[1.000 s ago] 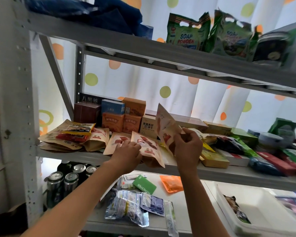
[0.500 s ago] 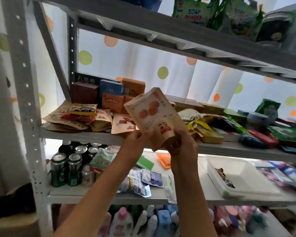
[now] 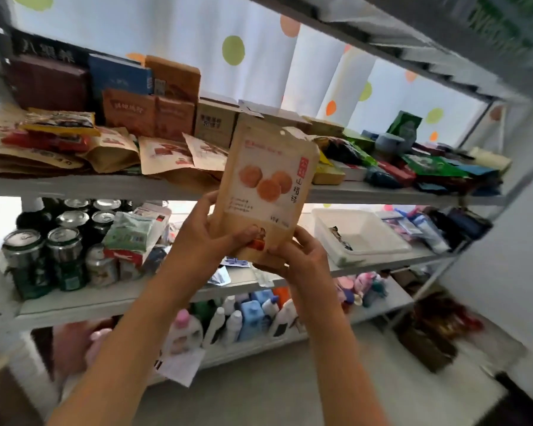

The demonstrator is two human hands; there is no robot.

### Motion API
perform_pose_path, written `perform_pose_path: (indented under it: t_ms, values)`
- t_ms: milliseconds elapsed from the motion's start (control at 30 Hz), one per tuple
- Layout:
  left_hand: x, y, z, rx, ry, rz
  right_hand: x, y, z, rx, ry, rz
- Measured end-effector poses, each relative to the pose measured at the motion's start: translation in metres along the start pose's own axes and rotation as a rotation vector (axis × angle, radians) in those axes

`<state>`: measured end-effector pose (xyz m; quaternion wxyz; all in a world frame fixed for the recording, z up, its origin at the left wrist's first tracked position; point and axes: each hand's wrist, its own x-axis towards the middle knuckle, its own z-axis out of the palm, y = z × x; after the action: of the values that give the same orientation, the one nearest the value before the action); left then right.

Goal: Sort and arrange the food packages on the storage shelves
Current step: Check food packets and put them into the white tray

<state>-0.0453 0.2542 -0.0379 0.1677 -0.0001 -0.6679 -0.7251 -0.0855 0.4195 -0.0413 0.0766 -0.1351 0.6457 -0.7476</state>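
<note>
Before the shelves (image 3: 166,187), at the middle of the view, a tan pouch (image 3: 266,192) printed with three round orange cakes is held upright and clear of the shelf boards. Left hand (image 3: 206,238) grips its lower left edge, fingers curled behind and thumb pressed on the front; right hand (image 3: 296,256) holds the bottom right corner, fingers clamped around it. On the middle shelf behind lie more kraft pouches (image 3: 166,153) at the left, with brown and blue boxes (image 3: 120,87) stacked far behind them. Below, drink cans (image 3: 62,241) stand at the left and a white tray (image 3: 360,238) sits at the right.
</note>
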Motion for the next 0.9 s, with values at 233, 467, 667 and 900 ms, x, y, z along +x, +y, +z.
perform_pose_path:
  t_ms: [233,467,667,900]
  values:
    - [-0.035,-0.005,0.04,0.165,-0.073,-0.035,-0.025,0.028,-0.046,0.059,0.032,0.06]
    - [-0.07,-0.009,0.117,0.2,-0.029,-0.093,-0.059,0.029,-0.109,0.145,0.065,0.053]
    - [-0.109,-0.018,0.193,0.184,-0.037,-0.113,-0.102,0.029,-0.176,0.17,0.109,0.059]
    - [-0.155,-0.039,0.261,0.101,-0.047,-0.137,-0.157,0.031,-0.244,0.247,0.107,0.025]
